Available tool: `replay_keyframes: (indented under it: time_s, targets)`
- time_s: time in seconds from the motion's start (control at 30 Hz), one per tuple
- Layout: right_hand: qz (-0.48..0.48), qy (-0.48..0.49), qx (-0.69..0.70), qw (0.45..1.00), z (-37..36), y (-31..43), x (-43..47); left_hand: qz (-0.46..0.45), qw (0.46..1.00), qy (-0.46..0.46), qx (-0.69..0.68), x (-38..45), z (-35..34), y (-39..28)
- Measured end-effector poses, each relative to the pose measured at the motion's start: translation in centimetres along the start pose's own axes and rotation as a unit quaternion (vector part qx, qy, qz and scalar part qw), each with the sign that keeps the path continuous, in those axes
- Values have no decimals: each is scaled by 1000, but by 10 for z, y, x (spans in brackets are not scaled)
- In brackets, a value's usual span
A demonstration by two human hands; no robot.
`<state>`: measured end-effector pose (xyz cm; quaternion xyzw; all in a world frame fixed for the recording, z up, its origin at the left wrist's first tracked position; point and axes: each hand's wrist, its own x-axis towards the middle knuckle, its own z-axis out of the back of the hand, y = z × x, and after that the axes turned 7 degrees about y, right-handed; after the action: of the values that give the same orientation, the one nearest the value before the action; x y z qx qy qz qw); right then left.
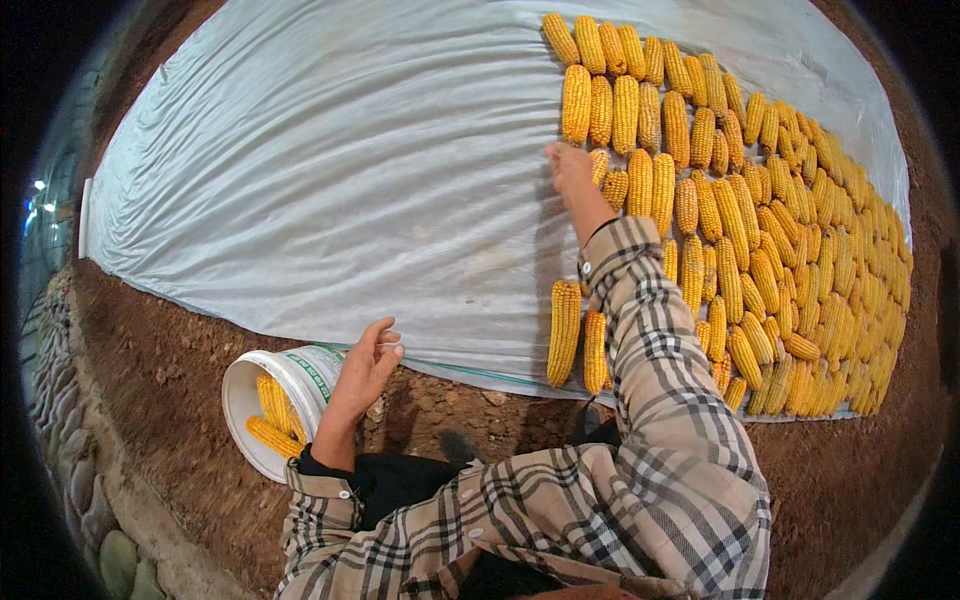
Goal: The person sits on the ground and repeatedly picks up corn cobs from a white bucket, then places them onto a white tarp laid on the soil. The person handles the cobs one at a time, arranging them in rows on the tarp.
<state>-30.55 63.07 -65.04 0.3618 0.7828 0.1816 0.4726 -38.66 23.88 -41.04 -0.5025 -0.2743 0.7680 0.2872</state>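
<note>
My right hand point(571, 169) reaches out over the white plastic sheet point(360, 187), at the left end of a row of yellow corn cobs. Right beside it lies a corn cob point(599, 165), partly covered by the hand. Its fingers are curled and seen from behind, so whether they hold anything is hidden. Near the sheet's front edge, my left hand point(367, 369) is empty with its fingers apart. Close to that hand a white plastic bucket point(251, 442) lies tilted, with several corn cobs point(276, 436) inside and green print on its wall.
Rows of corn cobs point(750, 225) cover the sheet's right side. Two cobs point(564, 334) lie near the front edge, left of my right sleeve. Bare brown soil point(165, 360) surrounds the sheet. A border of stones point(75, 450) runs along the left.
</note>
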Motion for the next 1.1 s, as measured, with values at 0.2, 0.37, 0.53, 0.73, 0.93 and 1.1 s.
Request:
replay_keyframes:
  time_s: [0.2,0.37,0.53,0.73,0.93,1.1]
  targets:
    - [-106,190,-5,976,-10,-67,-85,-37,998,29,30,8,-2,-6]
    - [-276,348,-324,836,-23,-124,-203,-34,997,-35,62,0,16,-1]
    - [-183,510,-453,708,-35,-63,-229,-68,957,-263,-104,-38,102,27]
    - [-79,444,-479,753,-24,37,-220,30,849,-463,254,-99,163,148]
    - [-129,404,-466,776,4,66,-249,-16,939,-218,265,-99,136,199]
    - [-124,419,-467,769,7,56,-267,-116,930,-145,319,-101,100,153]
